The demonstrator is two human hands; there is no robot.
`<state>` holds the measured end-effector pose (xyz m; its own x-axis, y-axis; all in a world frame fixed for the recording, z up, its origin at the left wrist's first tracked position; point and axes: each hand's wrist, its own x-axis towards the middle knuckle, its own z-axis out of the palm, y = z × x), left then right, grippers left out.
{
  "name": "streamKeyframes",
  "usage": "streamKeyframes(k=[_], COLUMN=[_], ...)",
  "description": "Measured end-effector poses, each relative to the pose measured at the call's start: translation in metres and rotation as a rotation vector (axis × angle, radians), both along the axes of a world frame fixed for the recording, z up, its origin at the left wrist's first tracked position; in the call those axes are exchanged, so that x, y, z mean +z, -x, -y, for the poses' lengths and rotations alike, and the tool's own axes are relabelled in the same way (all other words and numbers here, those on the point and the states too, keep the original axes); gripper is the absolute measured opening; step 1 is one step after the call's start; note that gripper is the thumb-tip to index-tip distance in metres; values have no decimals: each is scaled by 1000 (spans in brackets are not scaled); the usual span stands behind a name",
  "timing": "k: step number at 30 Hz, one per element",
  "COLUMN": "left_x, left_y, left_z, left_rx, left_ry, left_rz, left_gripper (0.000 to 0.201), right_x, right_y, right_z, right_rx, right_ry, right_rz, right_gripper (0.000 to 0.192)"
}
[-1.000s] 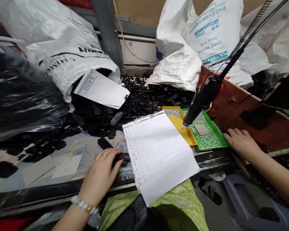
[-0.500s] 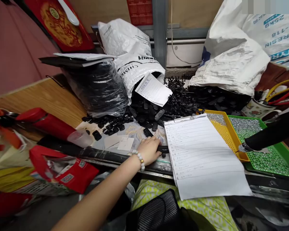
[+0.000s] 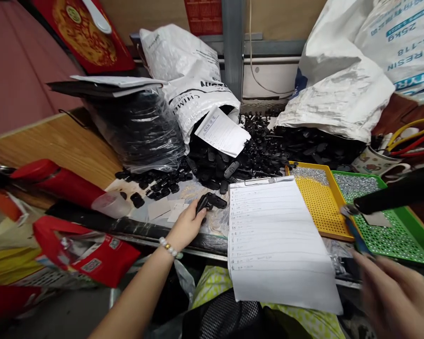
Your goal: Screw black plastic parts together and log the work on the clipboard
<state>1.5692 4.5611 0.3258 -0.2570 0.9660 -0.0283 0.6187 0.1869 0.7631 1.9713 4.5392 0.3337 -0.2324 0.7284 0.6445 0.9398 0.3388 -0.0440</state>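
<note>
Black plastic part (image 3: 209,202), lifted just off the table edge (image 3: 155,230) beside the clipboard sheet (image 3: 275,235), sits pinched in the left hand (image 3: 185,226); hold it level, while the blurred right hand (image 3: 397,296) grips a blue-tipped tool (image 3: 355,234).

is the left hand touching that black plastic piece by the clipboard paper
Touching. The head view shows the left hand with its fingers closed around one end of the black plastic piece, no gap between them, just left of the lined paper.
</note>
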Motion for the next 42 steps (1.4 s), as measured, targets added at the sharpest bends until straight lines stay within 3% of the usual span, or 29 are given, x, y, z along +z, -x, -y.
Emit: streamKeyframes(k=[3,7,9,11,14,18,21,24,27,29,32,36,39,42], left_x=[-3,-2,-3,-3,-6,-12,-18,-22,-26,-27,-27,-24,-21,-16], left_y=[-14,-29,-32,-32,-28,-16,-10,-8,-6,-3,2,1,-1,-2], left_z=[14,36,47,58,76,98,105,104,99,95,90,83,80,79], left_rx=[95,271,280,246,213,218,229,326,415,445,475,493,491,445], left_ry=[-77,-164,-152,-126,-107,-137,-171,-241,-332,-376,-406,-409,-357,-321], left_rz=[383,1056,1277,1398,1406,1319,1268,1236,1175,1145,1134,1091,1124,1186], left_gripper=[40,35,35,32,34,45,50,52,50,49,47,45,43,46], right_x=[4,0,-4,-6,4,33,47,41,22,10,-2,-10,-6,9], right_y=[35,62,75,92,121,165,227,314,393,425,443,442,437,414], right_z=[-18,-34,-46,-68,-106,-135,-131,-121,-115,-111,-108,-108,-114,-120], right_rx=[120,298,401,418,411,357,525,780,784,743,690,699,762,789], right_ry=[25,18,79,157,186,26,113,348,385,390,415,469,530,579], right_rz=[95,132,162,196,380,648,588,439,397,380,352,299,223,79], right_gripper=[54,40,37,35,33,35,30,24,20,20,22,28,25,31])
